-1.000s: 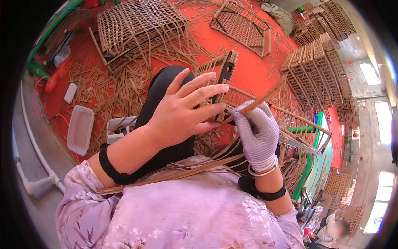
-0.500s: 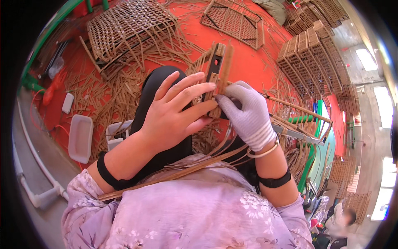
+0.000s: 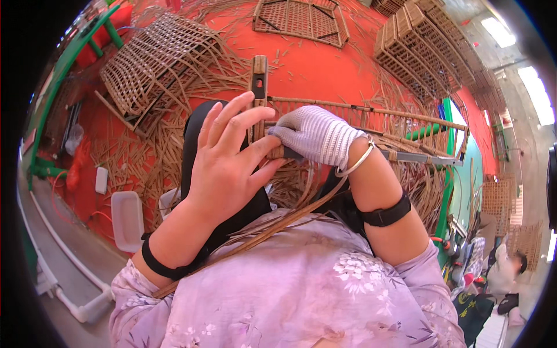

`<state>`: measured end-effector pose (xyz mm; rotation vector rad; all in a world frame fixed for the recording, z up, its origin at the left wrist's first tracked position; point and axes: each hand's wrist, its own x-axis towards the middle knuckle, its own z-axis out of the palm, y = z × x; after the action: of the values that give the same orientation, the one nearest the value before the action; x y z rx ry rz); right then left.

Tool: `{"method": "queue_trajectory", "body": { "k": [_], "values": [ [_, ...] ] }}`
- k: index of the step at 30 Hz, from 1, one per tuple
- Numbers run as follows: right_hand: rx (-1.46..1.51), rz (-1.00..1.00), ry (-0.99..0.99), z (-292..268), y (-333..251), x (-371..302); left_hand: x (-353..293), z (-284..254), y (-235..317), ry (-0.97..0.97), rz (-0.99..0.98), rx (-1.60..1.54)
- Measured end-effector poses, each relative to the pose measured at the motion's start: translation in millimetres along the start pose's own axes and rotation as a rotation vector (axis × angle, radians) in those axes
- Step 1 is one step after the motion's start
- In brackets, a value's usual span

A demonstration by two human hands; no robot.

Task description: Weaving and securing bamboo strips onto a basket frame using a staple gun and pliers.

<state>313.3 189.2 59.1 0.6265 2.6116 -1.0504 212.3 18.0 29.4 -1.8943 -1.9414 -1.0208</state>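
A brown wicker frame (image 3: pixel 371 119) lies across my lap, its upright corner post (image 3: pixel 258 81) pointing away from me. My bare left hand (image 3: pixel 229 159) grips that corner, fingers spread over the post and thumb beneath. My right hand (image 3: pixel 316 136), in a white knit glove with a metal bangle at the wrist, pinches the weave right beside my left fingertips. Thin cane strips (image 3: pixel 272 226) trail from the frame down over my lap. Whatever sits between my right fingertips is hidden.
Loose cane strips litter the red floor (image 3: pixel 313 64). A half-woven basket (image 3: pixel 156 61) lies at the upper left and a flat woven panel (image 3: pixel 301 20) at the top. Stacked wicker frames (image 3: pixel 429 46) stand at the upper right. A white plastic tray (image 3: pixel 127 217) sits left.
The frame has swung round so its long side now runs to the right. Both hands moved up and closed in on the corner post, the gloved hand sliding left beside my left fingers.
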Motion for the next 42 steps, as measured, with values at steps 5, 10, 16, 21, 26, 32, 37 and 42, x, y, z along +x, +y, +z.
{"method": "queue_trajectory", "body": {
  "k": [5,10,16,21,26,32,37,42],
  "values": [
    [-0.129,-0.088,0.352,10.9,3.7,-6.2,5.5,-4.2,3.7,-0.056,-0.031,0.027],
    [0.187,-0.475,0.834,33.7,-3.4,-56.2,7.5,-7.3,2.3,-0.106,-0.017,0.054],
    [0.901,-0.01,0.25,64.4,13.9,-82.3,6.4,-7.3,-1.9,-0.109,0.015,0.032],
    [1.289,-0.029,0.189,85.7,25.0,-63.4,7.6,-3.7,-1.3,-0.089,0.006,0.022],
    [1.553,-0.054,0.196,89.5,25.1,-52.9,5.7,-4.8,-0.4,-0.098,-0.004,-0.005],
    [1.22,-0.022,0.019,79.5,29.2,-46.9,6.6,-6.6,-3.2,-0.104,0.019,-0.017],
    [1.266,-0.123,0.087,83.8,24.7,-40.3,6.5,-2.7,-5.3,-0.091,0.026,-0.046],
    [1.192,-0.088,0.082,82.0,18.5,-39.2,4.7,-5.4,-5.2,-0.089,0.02,-0.029]
  ]
}}
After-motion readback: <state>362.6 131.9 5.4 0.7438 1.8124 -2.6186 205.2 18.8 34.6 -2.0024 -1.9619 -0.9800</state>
